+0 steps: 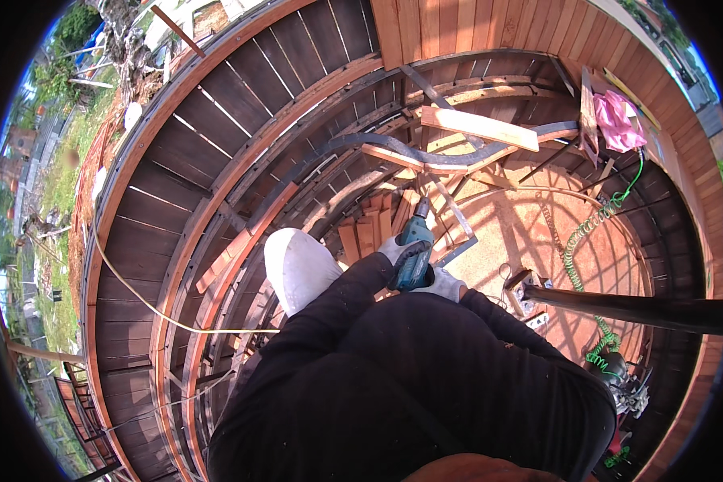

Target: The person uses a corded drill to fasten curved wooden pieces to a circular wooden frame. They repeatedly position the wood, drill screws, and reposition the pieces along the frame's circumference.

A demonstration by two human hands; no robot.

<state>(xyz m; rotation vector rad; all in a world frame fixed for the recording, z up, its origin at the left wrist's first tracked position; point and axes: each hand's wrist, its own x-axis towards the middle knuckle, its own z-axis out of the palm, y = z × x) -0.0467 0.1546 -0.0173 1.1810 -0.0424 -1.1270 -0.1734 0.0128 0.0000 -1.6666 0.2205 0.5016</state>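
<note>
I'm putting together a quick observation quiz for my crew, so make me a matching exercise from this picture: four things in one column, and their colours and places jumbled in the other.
Things:
1. Drill
2. Coiled hose
3. Crumpled sheet
4. Straight pole

Colours and places:
A. Pink, near the upper right of the picture
B. Black, reaching in from the right
C. Teal, at the gloved left hand and right hand
D. Green, running down the right side

Right pairs: 1-C, 2-D, 3-A, 4-B.
</note>
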